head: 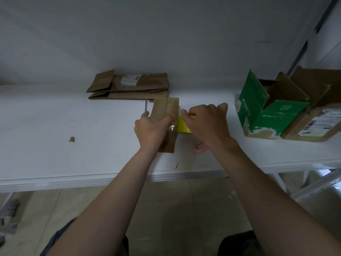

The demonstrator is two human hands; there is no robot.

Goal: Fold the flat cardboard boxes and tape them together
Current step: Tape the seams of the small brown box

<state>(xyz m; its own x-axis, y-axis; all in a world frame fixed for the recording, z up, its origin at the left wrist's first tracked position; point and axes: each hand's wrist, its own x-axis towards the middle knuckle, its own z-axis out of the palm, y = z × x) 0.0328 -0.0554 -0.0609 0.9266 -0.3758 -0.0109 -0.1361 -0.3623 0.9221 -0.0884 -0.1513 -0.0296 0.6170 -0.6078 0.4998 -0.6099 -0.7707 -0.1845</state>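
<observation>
A small brown cardboard box (166, 108) lies on the white table (73, 126), a clear tape strip running along its top. My left hand (151, 129) grips the box's near part, thumb laid across the tape; a thin metal blade sticks out past its fingers. My right hand (206, 121) holds a yellow tape roll (182, 126) right beside the box, fingers curled over it. A stack of flat cardboard boxes (129, 85) rests against the wall behind.
An open green box (265, 111) and an open brown box with a label (313, 115) stand at the right. Pink scissors handles (200, 147) lie under my right wrist. A cardboard scrap (71, 139) sits at the left. The table edge runs near my forearms.
</observation>
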